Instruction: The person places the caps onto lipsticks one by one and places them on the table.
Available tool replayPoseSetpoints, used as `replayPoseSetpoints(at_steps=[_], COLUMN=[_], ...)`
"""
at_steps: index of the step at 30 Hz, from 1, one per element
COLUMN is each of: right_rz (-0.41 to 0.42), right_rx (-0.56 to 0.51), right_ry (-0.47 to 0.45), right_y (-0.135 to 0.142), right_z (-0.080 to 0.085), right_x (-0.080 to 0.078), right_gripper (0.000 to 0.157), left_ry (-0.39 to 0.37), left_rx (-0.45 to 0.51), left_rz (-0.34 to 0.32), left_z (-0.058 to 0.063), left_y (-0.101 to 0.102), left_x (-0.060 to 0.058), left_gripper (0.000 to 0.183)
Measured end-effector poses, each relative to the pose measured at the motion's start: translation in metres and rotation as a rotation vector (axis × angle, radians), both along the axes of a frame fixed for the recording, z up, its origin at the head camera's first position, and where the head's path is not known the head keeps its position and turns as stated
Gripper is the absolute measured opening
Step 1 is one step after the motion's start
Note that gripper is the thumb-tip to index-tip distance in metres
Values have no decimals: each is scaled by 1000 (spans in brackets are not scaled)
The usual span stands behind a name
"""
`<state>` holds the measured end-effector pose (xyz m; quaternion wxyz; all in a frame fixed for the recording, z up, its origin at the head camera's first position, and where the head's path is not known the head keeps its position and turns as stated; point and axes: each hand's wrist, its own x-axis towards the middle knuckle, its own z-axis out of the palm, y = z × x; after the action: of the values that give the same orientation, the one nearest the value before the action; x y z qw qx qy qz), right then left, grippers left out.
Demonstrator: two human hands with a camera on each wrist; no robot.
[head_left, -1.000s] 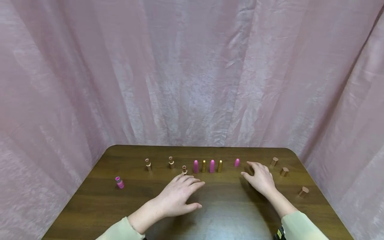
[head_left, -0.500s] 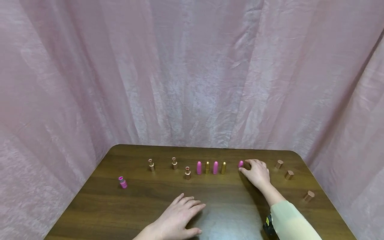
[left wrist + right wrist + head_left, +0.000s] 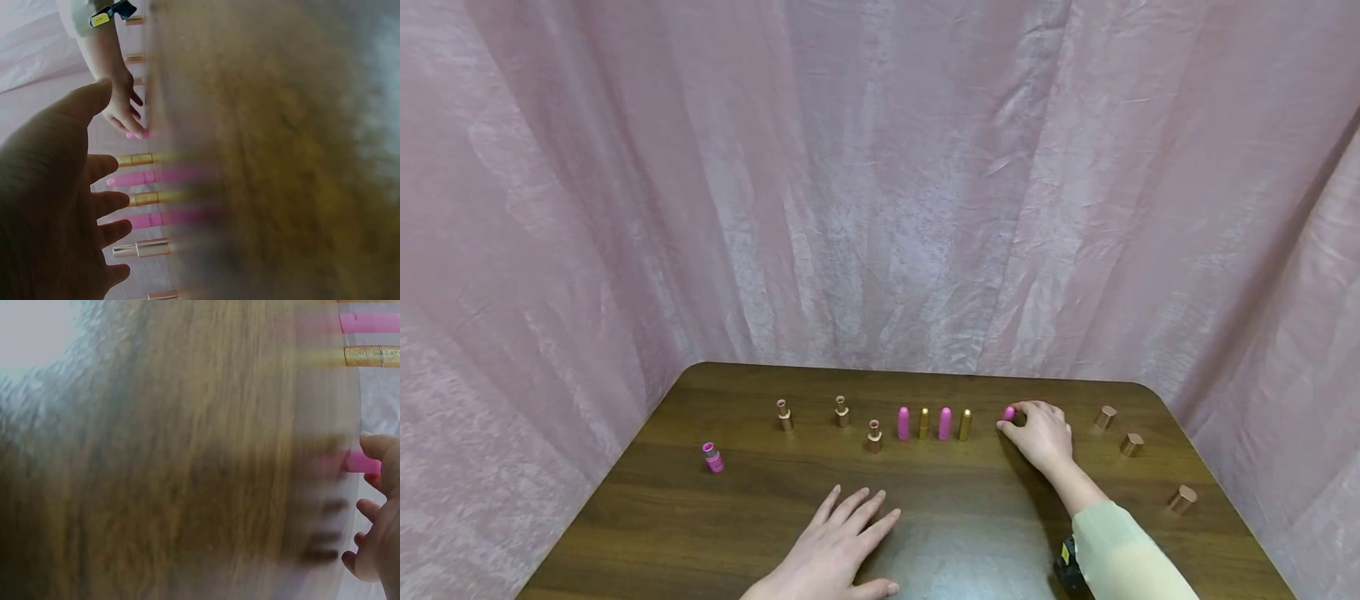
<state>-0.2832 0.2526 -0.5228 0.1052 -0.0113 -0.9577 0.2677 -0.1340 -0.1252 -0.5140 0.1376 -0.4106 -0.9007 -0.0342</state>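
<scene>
My right hand [image 3: 1041, 433] has its thumb and index finger on either side of a small pink lipstick cap [image 3: 1008, 412], pinching it where it stands at the table's back right. The right wrist view shows the same pink cap [image 3: 362, 462] between thumb and finger, partly covered. Low over the table's front middle, my left hand [image 3: 835, 550] is spread with straight fingers and holds nothing. Beyond it stand closed bullet-shaped lipsticks in a row: pink [image 3: 903, 423], gold [image 3: 923, 423], pink [image 3: 945, 423] and gold [image 3: 965, 425].
Uncapped rose-gold lipstick tubes [image 3: 875, 436] stand left of the row. Farther left is an uncapped pink tube [image 3: 713, 457]. Rose-gold caps [image 3: 1182, 499] stand along the right side of the brown wooden table [image 3: 647, 517]. A pink curtain [image 3: 880, 183] hangs behind.
My right hand has moved to the pink cap and closed thumb and finger around it. My left hand has drawn back toward the front edge, its fingers spreading. The view has shifted slightly.
</scene>
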Motion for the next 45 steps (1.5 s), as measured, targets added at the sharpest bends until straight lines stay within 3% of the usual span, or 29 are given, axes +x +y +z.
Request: replayPoseSetpoints(at_steps=[11, 19, 30, 36, 41, 45], right_rz=[-29, -59, 47, 54, 5, -40], right_rx=[-10, -19, -104, -260, -554, -836], right_ry=[-14, 3, 146, 105, -66, -167], right_y=[3, 7, 15, 7, -6, -16], right_z=[-2, 4, 21, 28, 36, 38], right_x=[1, 6, 32, 54, 75, 88], right_gripper=[40, 24, 24, 30, 48, 49], left_ry=[3, -17, -43, -74, -98, -111], left_rx=[-4, -7, 5, 11, 41, 80], left_rz=[-8, -24, -7, 12, 50, 96], left_z=[-2, 2, 12, 15, 19, 21], left_y=[-1, 0, -7, -13, -18, -22], left_x=[3, 3, 0, 0, -1, -4], left_gripper=[80, 80, 78, 78, 75, 71])
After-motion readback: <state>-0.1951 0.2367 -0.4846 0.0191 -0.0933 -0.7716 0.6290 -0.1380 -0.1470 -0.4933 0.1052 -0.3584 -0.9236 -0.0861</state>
